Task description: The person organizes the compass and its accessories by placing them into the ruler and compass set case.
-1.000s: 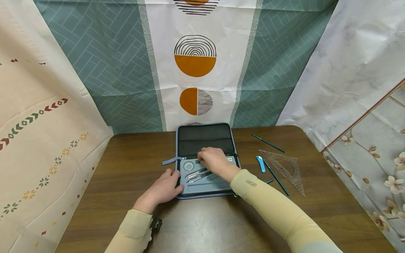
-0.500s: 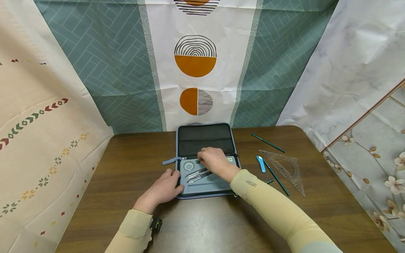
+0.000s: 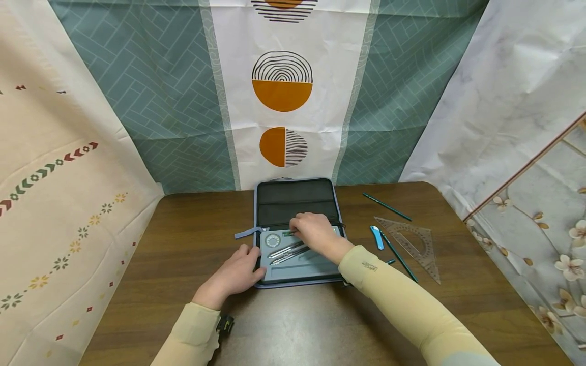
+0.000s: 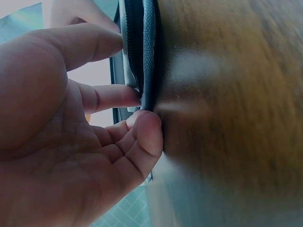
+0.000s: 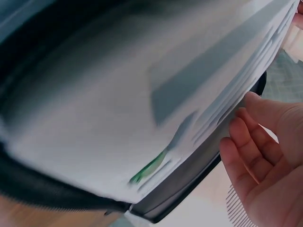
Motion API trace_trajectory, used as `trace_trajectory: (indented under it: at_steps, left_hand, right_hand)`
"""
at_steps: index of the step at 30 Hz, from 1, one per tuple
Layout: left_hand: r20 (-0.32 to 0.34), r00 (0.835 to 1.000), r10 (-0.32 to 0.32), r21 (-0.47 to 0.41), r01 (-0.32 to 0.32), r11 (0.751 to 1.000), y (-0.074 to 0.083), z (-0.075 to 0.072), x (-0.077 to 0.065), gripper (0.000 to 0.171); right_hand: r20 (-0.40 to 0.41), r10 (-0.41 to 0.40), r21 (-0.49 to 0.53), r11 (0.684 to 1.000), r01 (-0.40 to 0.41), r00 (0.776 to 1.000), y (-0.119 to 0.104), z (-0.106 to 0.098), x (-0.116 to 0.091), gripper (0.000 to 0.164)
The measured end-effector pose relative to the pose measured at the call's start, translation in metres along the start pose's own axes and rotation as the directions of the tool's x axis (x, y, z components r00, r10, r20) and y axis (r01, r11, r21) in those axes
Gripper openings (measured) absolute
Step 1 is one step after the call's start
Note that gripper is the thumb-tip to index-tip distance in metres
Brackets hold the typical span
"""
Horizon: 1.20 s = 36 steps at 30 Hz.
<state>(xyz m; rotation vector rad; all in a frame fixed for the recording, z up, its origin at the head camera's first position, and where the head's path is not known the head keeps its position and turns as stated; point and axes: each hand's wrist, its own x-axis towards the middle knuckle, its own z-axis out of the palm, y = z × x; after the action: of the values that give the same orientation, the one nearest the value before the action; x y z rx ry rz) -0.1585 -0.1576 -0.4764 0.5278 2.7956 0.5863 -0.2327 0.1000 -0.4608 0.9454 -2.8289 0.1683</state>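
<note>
A blue-edged zip case (image 3: 294,206) lies unfolded on the table, its black lid lying back. In it sits a grey tray (image 3: 302,273) holding a metal compass (image 3: 281,251), a slim dark tool beside it and a round dial-like disc (image 3: 272,240). My left hand (image 3: 235,271) rests on the case's left edge, thumb at the tray's near corner, other fingertips against the zip edge (image 4: 148,56). My right hand (image 3: 316,231) is over the tray's far side, loosely bent fingertips close beside a small green piece (image 3: 288,234). In the right wrist view, nothing shows between its fingers (image 5: 239,151).
On the table's right lie a clear triangle ruler (image 3: 426,246), a blue cutter (image 3: 377,237), two dark green pencils, one farther back (image 3: 386,206) and one near the ruler (image 3: 402,260). A short green end (image 3: 390,262) shows beside my right sleeve. Patterned cloth hangs behind.
My right hand and forearm have shifted slightly to the right, showing more of the small green piece. The left hand has stayed on the case's edge.
</note>
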Motion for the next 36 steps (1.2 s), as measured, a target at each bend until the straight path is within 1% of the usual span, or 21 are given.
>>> trace_trajectory:
  at_steps: [5,13,22,36]
  left_hand:
    - [-0.003,1.0,0.005,0.004,-0.005,1.0,0.0,0.0,-0.001,0.039]
    - [-0.002,1.0,0.015,-0.01,-0.015,1.0,0.0,-0.002,-0.003,0.038]
    - [0.003,1.0,0.018,-0.008,-0.018,1.0,0.001,-0.003,-0.002,0.041]
    - [0.01,1.0,0.015,-0.01,-0.015,1.0,0.001,-0.002,-0.003,0.043]
  right_hand:
    - [0.002,0.014,-0.004,1.0,-0.014,1.0,0.009,-0.007,-0.011,0.02]
    - [-0.059,0.015,0.011,1.0,-0.014,0.998,0.025,-0.016,-0.034,0.019]
    - [-0.102,0.017,0.032,0.999,-0.013,0.995,0.039,-0.024,-0.068,0.023]
    - [-0.131,0.061,0.018,0.998,-0.059,0.989,0.065,-0.035,-0.122,0.026]
